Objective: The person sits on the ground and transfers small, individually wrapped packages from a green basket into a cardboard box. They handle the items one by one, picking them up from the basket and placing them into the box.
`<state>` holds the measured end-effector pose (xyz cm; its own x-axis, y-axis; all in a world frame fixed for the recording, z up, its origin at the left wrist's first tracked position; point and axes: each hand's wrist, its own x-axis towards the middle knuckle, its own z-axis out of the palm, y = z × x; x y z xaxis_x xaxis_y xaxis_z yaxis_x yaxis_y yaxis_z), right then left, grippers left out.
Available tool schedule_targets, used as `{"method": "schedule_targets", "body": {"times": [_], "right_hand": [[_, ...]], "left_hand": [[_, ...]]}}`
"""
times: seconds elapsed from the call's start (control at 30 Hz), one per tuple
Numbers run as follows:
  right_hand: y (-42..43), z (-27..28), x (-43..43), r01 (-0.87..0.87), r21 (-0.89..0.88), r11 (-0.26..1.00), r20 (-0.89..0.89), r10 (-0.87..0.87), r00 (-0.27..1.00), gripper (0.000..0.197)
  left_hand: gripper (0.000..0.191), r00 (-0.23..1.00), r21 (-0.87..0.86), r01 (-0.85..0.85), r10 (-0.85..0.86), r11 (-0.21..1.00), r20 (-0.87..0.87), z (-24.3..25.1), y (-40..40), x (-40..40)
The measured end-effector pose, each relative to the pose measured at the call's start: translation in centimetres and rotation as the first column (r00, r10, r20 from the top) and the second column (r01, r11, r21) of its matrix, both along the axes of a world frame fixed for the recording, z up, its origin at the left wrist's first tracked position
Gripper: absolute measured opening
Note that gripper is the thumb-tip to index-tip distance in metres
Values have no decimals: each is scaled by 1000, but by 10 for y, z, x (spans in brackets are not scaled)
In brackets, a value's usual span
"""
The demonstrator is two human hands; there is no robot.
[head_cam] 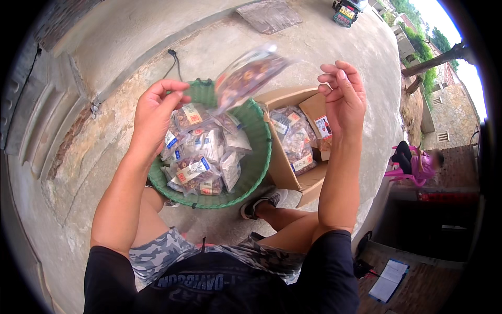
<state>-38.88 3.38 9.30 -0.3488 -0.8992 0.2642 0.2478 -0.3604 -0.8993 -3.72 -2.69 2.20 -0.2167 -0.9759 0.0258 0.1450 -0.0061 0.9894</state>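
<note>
A clear plastic bag of brown ring-shaped pieces (251,76) appears in mid-air between my hands, blurred, touching neither one. Over the left rim of a green woven basket (257,172) is my left hand (159,112), with its thumb and fingers slightly apart and nothing between them. Several similar labelled bags (194,168) lie heaped in the basket. My right hand (345,94) is raised near the far right side of an open cardboard box (284,165), fingers loosely curled and empty. More such bags (300,143) rest inside the box.
A flat weathered board (268,16) lies on the concrete floor beyond the basket, with a parked vehicle (347,13) farther right. My shoe (261,204) is close to basket and box. At right, a person sits on a pink chair (406,178). A dark cord (174,64) lies behind the basket.
</note>
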Motion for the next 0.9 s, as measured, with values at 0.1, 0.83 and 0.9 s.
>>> {"method": "schedule_targets", "body": {"times": [0.1,0.83,0.9], "right_hand": [[-16,-50,-61,106,179,978,-39,-100,994,14],[55,-421,-127,340,898,280,-411,255,875,111],[54,-415,-125,262,924,278,-314,159,936,112]], "left_hand": [[14,998,-13,-54,53,998,-30,3,0,-1],[11,998,56,-27,31,998,-60,3,5,4],[10,997,48,-16,20,999,-69,3,3,3]]}}
